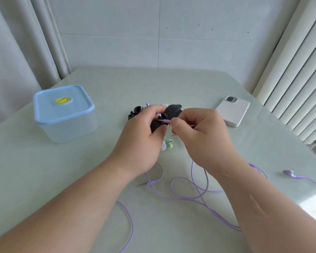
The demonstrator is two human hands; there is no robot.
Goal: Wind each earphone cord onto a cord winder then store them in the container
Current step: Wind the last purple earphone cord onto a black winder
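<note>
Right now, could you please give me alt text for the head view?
The left hand grips a black cord winder while the right hand pinches a purple earphone cord beside it, above a table. A lidded container sits left, a phone right.

The left hand [140,143] covers most of the black cord winder [156,126] it holds, so its shape is hard to tell. Right beside that hand, green earbuds [169,143] peek out, mostly hidden. Behind the left hand, a second black thing [135,112] is half covered. Nearer the person than the left hand, the purple cord [130,225] runs off the bottom edge.
</note>
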